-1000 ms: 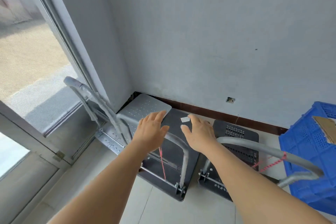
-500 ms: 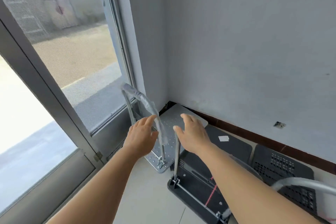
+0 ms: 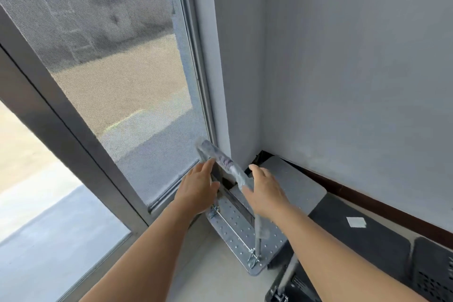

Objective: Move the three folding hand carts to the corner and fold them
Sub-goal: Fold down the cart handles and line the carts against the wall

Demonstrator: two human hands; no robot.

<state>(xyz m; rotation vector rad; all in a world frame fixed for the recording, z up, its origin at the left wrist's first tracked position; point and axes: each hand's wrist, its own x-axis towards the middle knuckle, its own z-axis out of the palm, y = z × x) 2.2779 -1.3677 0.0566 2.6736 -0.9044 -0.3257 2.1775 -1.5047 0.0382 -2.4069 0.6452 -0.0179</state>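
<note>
Both hands reach forward toward the handle of the silver cart, which stands in the corner beside the window. The left hand is open, fingers extended, its fingertips at the left side of the handle's top bar; whether they touch it is unclear. The right hand is also open, fingers loosely curved, palm down, lying over the right end of the bar where it bends down into the upright; contact there cannot be confirmed either. Neither hand is closed around anything.

The handle is wrapped in clear plastic and stands raised, tilting away from the hands toward the window frame. Its uprights run down, below and between the two wrists, to hinges on the near edge of the silver deck. The deck is perforated metal and lies flat on the floor, extending beyond the right hand to the wall.

To the right of the right forearm lies a black cart, its deck overlapped by the silver one, with a white label on top. Its handle passes under the right forearm and looks blurred. Further right, at the frame's edge, part of a third cart shows, dark with vent holes.
</note>
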